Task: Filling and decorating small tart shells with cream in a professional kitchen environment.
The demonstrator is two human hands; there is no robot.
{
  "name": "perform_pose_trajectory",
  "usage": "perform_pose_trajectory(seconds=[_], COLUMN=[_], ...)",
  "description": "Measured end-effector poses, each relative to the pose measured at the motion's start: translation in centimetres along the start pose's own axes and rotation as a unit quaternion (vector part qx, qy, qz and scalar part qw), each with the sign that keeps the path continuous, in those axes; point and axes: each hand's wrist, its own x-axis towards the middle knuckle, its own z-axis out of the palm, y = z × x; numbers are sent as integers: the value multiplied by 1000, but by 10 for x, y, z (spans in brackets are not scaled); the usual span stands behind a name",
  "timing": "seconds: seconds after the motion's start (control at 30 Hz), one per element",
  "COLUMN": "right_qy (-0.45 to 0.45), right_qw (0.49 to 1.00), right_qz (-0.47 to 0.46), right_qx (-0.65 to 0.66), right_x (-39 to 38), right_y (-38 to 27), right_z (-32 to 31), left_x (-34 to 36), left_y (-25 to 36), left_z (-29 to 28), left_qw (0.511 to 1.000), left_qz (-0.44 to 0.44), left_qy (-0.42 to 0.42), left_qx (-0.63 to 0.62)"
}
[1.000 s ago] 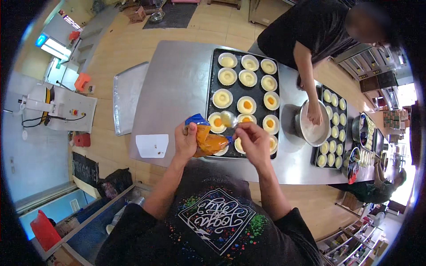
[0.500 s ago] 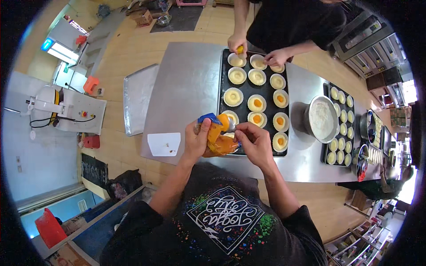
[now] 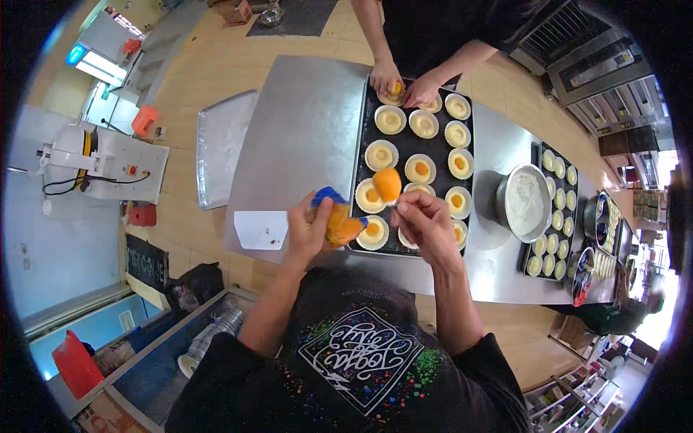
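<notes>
My left hand (image 3: 310, 229) grips an open blue pouch (image 3: 336, 220) of orange filling. To its right, my right hand (image 3: 422, 224) is closed on a spoon (image 3: 386, 187) heaped with orange filling, raised above a black baking tray (image 3: 414, 143). The tray holds several white paper cups of pale dough (image 3: 424, 124) with dimpled middles, some filled with orange dollops (image 3: 421, 168). A white plastic scraper (image 3: 260, 229) lies left of my left hand on the steel table (image 3: 289, 123).
A co-worker's hands (image 3: 404, 90) work at the tray's far end. Right are a steel bowl of white powder (image 3: 527, 200) and a second tray (image 3: 543, 249). An empty metal tray (image 3: 224, 151) lies beside the table, near a white machine (image 3: 101, 162). Another person (image 3: 628, 314) is at the far right.
My right hand has moved away from the pouch, lifting the spoon, now loaded with filling. The co-worker's hands have moved from the bowl to the tray's far end.
</notes>
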Motion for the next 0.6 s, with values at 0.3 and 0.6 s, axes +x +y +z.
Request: perform_pose_trajectory(seconds=[0.3, 0.6], right_qy=[198, 158], right_qw=[765, 552], right_qz=[-311, -335], right_qx=[-528, -747], right_x=[165, 215], right_y=[99, 160], right_z=[-108, -117], left_x=[0, 12], left_y=[-18, -22], left_z=[-23, -34], left_qw=[997, 990], left_qz=[34, 26], left_qy=[60, 131], left_qx=[37, 54])
